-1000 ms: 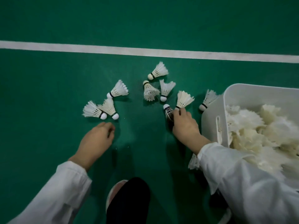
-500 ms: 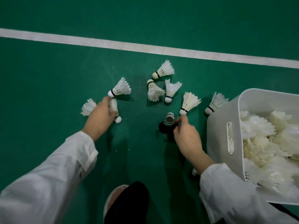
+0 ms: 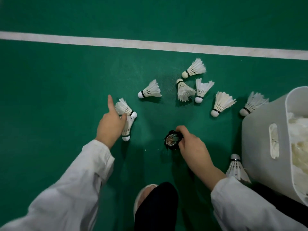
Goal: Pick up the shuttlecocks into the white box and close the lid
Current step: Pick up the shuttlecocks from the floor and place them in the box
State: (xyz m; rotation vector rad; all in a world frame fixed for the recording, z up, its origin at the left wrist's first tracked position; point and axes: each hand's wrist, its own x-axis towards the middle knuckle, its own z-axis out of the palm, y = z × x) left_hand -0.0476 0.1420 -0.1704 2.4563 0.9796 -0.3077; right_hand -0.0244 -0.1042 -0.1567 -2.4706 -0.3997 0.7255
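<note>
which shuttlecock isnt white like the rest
The black shuttlecock pinched in the right hand; every other one on the green floor has white feathers.

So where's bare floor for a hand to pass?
Free: the green floor left of the left hand, and the strip between both hands. Crowded: the shuttlecock cluster beyond the right hand, through to the white box.

Shuttlecocks [image 3: 151, 90] beside white box [image 3: 260, 140]
</note>
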